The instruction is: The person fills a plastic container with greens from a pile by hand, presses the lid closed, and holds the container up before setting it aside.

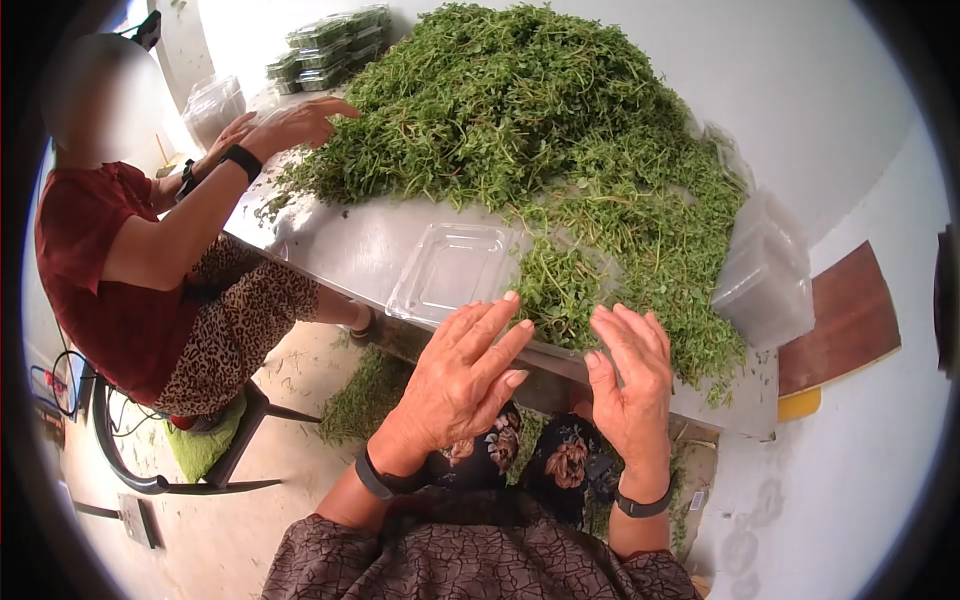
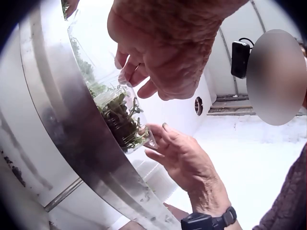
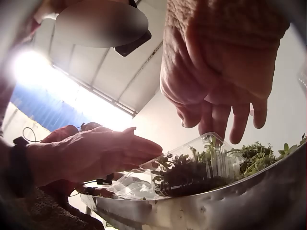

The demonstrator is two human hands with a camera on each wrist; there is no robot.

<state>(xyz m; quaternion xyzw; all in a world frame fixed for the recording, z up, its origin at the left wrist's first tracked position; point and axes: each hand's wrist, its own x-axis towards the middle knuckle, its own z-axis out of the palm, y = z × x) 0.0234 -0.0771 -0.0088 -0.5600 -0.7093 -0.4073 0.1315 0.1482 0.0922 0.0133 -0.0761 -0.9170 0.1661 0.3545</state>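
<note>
A clear plastic box filled with green sprigs [image 1: 560, 295] stands at the table's near edge, its empty lid [image 1: 450, 265] folded out flat to the left. My left hand [image 1: 455, 375] is at the box's near left, fingers extended and side by side. Across from it, my right hand [image 1: 632, 385] is at the right side, fingers loosely bent. In the left wrist view, the right hand's [image 2: 184, 158] fingertips are at the box's corner [image 2: 122, 120]. The right wrist view has the left hand's [image 3: 96, 153] straight fingers beside the box wall; whether they touch it I cannot tell.
A big heap of greens [image 1: 500, 100] covers the table's back and right. Stacked empty boxes [image 1: 765, 270] stand at the right edge, filled boxes [image 1: 325, 50] at the back left. Another person [image 1: 130, 260] sits at the left, hands near the heap. Greens [image 1: 365, 400] lie on the floor.
</note>
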